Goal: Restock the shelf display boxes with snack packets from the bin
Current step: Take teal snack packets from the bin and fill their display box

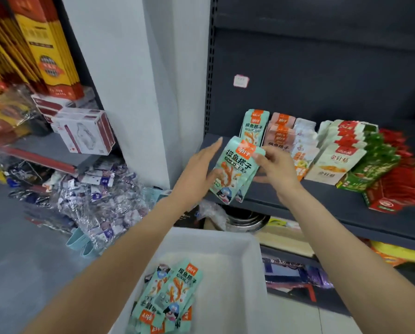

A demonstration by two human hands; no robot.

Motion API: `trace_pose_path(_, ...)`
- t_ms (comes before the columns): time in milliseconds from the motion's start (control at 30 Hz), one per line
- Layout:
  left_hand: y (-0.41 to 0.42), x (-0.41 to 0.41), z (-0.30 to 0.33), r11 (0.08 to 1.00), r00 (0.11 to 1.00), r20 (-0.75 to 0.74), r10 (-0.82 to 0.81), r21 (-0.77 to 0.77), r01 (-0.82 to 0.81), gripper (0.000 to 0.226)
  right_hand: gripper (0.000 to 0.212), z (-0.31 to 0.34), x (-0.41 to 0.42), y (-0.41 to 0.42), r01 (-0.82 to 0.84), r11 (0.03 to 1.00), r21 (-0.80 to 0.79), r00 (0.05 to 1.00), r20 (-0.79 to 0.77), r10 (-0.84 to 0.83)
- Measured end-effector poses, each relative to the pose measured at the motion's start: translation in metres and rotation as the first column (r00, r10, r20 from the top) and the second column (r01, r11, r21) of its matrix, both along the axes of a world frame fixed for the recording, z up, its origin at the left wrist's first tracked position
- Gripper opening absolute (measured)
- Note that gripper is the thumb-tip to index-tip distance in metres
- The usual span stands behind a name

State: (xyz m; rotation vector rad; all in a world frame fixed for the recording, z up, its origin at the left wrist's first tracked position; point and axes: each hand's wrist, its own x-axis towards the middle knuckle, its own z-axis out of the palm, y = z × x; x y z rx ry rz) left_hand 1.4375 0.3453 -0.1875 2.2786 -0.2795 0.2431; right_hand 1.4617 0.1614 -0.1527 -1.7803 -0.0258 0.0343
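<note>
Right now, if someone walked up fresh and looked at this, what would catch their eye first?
Probably the mint-green snack packets held up mid-frame at the shelf edge, pinched by the right hand while the left hand steadies them with straight fingers. Next, the white bin at the bottom, with more of the same packets lying in it. To the right, the row of colourful display boxes on the dark shelf stands out.

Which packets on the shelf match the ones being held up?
Look at the dark grey shelf with its row of snack packets. At the far left end stands a mint green packet, just behind the hands. Its neighbours are pink, white, dark green and red; only this one is mint green.
</note>
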Motion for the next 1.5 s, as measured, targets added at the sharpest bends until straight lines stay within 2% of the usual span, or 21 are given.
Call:
trace_pose_path(67, -0.009, 0.032, 0.0, 0.997, 0.986, -0.155, -0.052, -0.064, 0.043, 0.065, 0.01, 0.003, 0.027, -0.018, -0.046, 0.996, 0.079, 0.999, -0.02, 0.048)
trace_pose_path(133, -0.022, 0.064, 0.002, 0.988, 0.968, -0.228, -0.101, -0.14, 0.07, 0.061, 0.01, 0.007, 0.057, -0.032, -0.076, 0.991, 0.108, 0.997, -0.005, 0.077)
trace_pose_path(233, -0.042, 0.108, 0.017, 0.96, 0.965, -0.258, -0.049, -0.277, -0.025, 0.041, 0.01, 0.012, 0.107, -0.048, -0.095, 0.992, 0.084, 0.995, 0.023, 0.094)
trace_pose_path(333, -0.055, 0.151, 0.026, 0.945, 0.968, -0.246, 0.054, -0.3, -0.129, 0.015, 0.009, 0.013, 0.156, -0.056, -0.105, 0.993, 0.058, 0.992, 0.068, 0.101)
trace_pose_path(433, -0.063, 0.194, 0.022, 0.93, 0.961, -0.244, 0.133, -0.304, -0.206, 0.007, 0.009, 0.011, 0.201, -0.06, -0.101, 0.994, -0.035, 0.986, 0.133, 0.105)
trace_pose_path(667, -0.084, 0.263, -0.005, 0.902, 0.931, -0.294, 0.217, -0.304, -0.306, 0.018, 0.006, -0.012, 0.279, -0.072, -0.054, 0.974, -0.219, 0.977, 0.19, 0.097)
trace_pose_path(900, -0.094, 0.291, -0.033, 0.901, 0.911, -0.363, 0.196, -0.302, -0.313, 0.008, 0.02, -0.034, 0.307, -0.081, -0.086, 0.919, -0.384, 0.978, 0.142, 0.15)
trace_pose_path(1200, -0.09, 0.297, -0.03, 0.928, 0.945, -0.265, 0.191, -0.265, -0.262, 0.013, 0.014, -0.044, 0.313, -0.083, -0.001, 0.872, -0.49, 0.957, 0.251, 0.143)
trace_pose_path(1333, -0.092, 0.303, -0.031, 0.942, 0.934, -0.266, 0.239, -0.171, -0.29, 0.013, 0.013, -0.05, 0.315, -0.081, -0.016, 0.833, -0.553, 0.971, 0.192, 0.146)
trace_pose_path(1500, -0.094, 0.308, -0.029, 0.947, 0.944, -0.227, 0.241, -0.16, -0.28, 0.024, 0.014, -0.052, 0.318, -0.077, -0.054, 0.786, -0.616, 0.971, 0.15, 0.184)
